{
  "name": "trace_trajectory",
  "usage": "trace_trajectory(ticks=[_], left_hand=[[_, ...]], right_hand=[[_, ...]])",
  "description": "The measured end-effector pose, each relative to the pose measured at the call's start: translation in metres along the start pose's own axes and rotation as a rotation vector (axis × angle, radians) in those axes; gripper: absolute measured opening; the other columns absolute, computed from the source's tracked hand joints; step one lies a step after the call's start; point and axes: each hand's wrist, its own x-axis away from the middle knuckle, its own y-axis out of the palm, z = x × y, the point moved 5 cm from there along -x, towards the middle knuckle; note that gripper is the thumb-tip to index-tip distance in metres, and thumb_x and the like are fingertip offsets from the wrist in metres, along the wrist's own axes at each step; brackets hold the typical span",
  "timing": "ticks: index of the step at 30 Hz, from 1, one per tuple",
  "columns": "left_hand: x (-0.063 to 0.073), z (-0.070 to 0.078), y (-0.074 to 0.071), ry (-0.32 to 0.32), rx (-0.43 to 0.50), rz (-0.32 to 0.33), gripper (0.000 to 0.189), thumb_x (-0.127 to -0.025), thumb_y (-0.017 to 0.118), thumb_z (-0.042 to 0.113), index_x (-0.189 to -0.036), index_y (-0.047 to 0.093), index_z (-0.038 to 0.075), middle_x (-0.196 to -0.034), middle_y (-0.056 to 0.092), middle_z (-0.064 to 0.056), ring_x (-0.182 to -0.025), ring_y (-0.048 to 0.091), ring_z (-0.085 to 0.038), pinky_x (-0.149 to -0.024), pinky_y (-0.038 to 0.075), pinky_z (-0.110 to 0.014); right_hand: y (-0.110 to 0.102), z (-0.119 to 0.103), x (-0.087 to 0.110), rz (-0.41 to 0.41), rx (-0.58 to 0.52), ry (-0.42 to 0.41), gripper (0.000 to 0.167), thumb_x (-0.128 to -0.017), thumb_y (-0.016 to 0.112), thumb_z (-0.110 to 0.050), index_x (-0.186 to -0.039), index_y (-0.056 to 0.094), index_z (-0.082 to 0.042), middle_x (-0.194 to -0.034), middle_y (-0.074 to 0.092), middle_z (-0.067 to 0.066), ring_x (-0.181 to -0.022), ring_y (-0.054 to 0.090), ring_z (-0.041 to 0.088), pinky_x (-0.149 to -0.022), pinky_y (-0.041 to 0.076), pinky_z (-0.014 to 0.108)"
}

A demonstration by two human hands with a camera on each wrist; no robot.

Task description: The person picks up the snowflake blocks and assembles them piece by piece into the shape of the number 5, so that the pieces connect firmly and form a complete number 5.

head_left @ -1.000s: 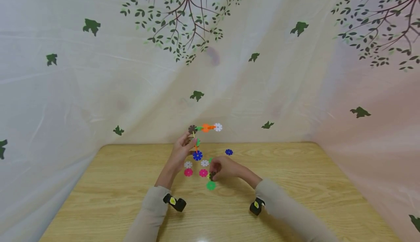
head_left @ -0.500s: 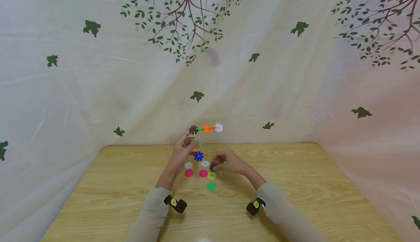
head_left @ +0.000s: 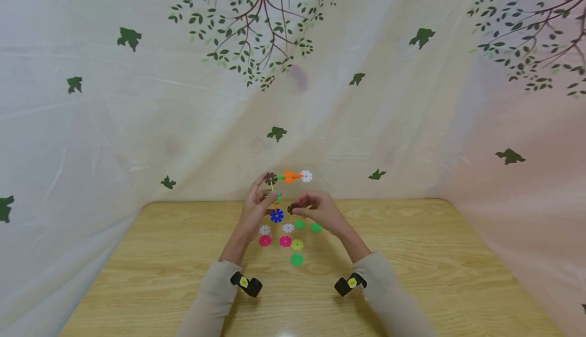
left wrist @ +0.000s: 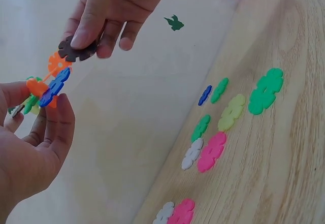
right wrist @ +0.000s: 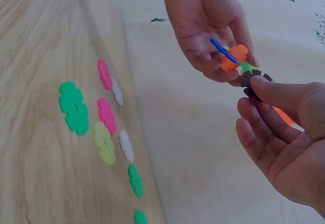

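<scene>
In the head view my left hand (head_left: 252, 210) grips a chain of interlocking plastic flower discs. A dark disc (head_left: 270, 178) forms its upper corner, and an orange disc (head_left: 288, 177) and a white disc (head_left: 306, 176) stretch rightward from there. At the chain's lower end sits a blue disc (head_left: 276, 216). My right hand (head_left: 324, 212) pinches a separate dark brown disc (left wrist: 76, 50) between thumb and fingers. Seen from the left wrist, that brown disc is close by the blue disc (left wrist: 55, 88). My left fingers partly hide the middle of the chain.
Loose discs lie on the wooden table (head_left: 183, 276) below the hands: pink (head_left: 265, 241), white (head_left: 287, 228), yellow (head_left: 297, 244) and several green (head_left: 296, 259). A blue disc (left wrist: 204, 95) lies farther back. Behind the table hangs a pale leaf-printed cloth (head_left: 206, 98).
My right hand has lifted the dark brown disc off the loose pieces and carried it up and away from me, near the chain's blue end. My left hand has stayed almost still.
</scene>
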Motion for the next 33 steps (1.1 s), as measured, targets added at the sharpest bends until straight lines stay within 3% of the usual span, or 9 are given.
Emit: trace_trajectory(ticks=[3, 7, 13, 17, 20, 25, 33], left_hand=[[0.001, 0.002, 0.001, 0.014, 0.04, 0.0, 0.062, -0.107, 0.055, 0.022, -0.16, 0.027, 0.035, -0.111, 0.064, -0.005, -0.12, 0.055, -0.036, -0.093, 0.053, -0.041], [0.0, 0.005, 0.003, 0.03, 0.061, 0.002, 0.063, -0.107, 0.053, 0.022, -0.161, 0.024, 0.034, -0.101, 0.062, 0.001, -0.119, 0.053, -0.04, -0.091, 0.052, -0.038], [-0.002, 0.008, 0.003, 0.037, 0.047, 0.018, 0.062, -0.109, 0.05, 0.021, -0.162, 0.022, 0.031, -0.098, 0.058, 0.0, -0.102, 0.052, -0.024, -0.086, 0.049, -0.033], [-0.003, 0.009, 0.005, 0.036, 0.06, 0.028, 0.061, -0.109, 0.046, 0.018, -0.163, 0.018, 0.026, -0.093, 0.053, 0.0, -0.09, 0.049, -0.018, -0.075, 0.044, -0.025], [-0.002, 0.01, 0.007, 0.031, 0.08, 0.028, 0.061, -0.11, 0.042, 0.015, -0.164, 0.015, 0.025, -0.098, 0.052, -0.004, -0.087, 0.048, -0.016, -0.073, 0.041, -0.023], [0.0, 0.009, 0.013, 0.0, 0.145, 0.007, 0.06, -0.111, 0.036, 0.014, -0.164, 0.01, 0.028, -0.116, 0.044, -0.01, -0.085, 0.048, -0.017, -0.071, 0.046, -0.021], [0.002, 0.006, 0.016, -0.018, 0.226, 0.024, 0.058, -0.112, 0.033, 0.017, -0.163, 0.011, 0.03, -0.105, 0.032, -0.002, -0.074, 0.047, -0.015, -0.064, 0.046, -0.019]], right_hand=[[0.005, -0.002, 0.0, 0.036, -0.005, -0.02, 0.014, -0.09, 0.077, -0.008, -0.102, 0.073, -0.001, -0.098, 0.074, 0.016, -0.086, 0.068, 0.011, -0.075, 0.059, 0.025], [0.01, -0.004, 0.0, 0.06, -0.032, -0.041, 0.014, -0.089, 0.077, -0.006, -0.101, 0.073, 0.0, -0.1, 0.074, 0.02, -0.087, 0.07, 0.014, -0.074, 0.06, 0.025], [0.014, -0.007, -0.001, 0.08, -0.037, -0.061, 0.012, -0.089, 0.077, -0.004, -0.1, 0.074, 0.0, -0.099, 0.075, 0.019, -0.085, 0.069, 0.006, -0.072, 0.061, 0.025], [0.016, -0.008, -0.001, 0.074, -0.028, -0.063, 0.011, -0.09, 0.076, -0.004, -0.099, 0.074, 0.0, -0.099, 0.075, 0.018, -0.086, 0.069, 0.006, -0.072, 0.061, 0.025], [0.019, -0.008, 0.0, 0.067, -0.031, -0.057, 0.011, -0.09, 0.076, -0.004, -0.1, 0.074, 0.0, -0.1, 0.075, 0.018, -0.087, 0.07, 0.007, -0.073, 0.061, 0.025], [0.024, -0.006, -0.001, 0.056, -0.017, -0.071, 0.012, -0.09, 0.077, -0.005, -0.1, 0.076, -0.001, -0.1, 0.076, 0.017, -0.086, 0.069, 0.008, -0.073, 0.061, 0.024], [0.031, -0.007, 0.001, 0.064, -0.026, -0.099, 0.009, -0.089, 0.077, -0.003, -0.098, 0.078, -0.001, -0.097, 0.076, 0.018, -0.084, 0.069, 0.009, -0.071, 0.061, 0.024]])
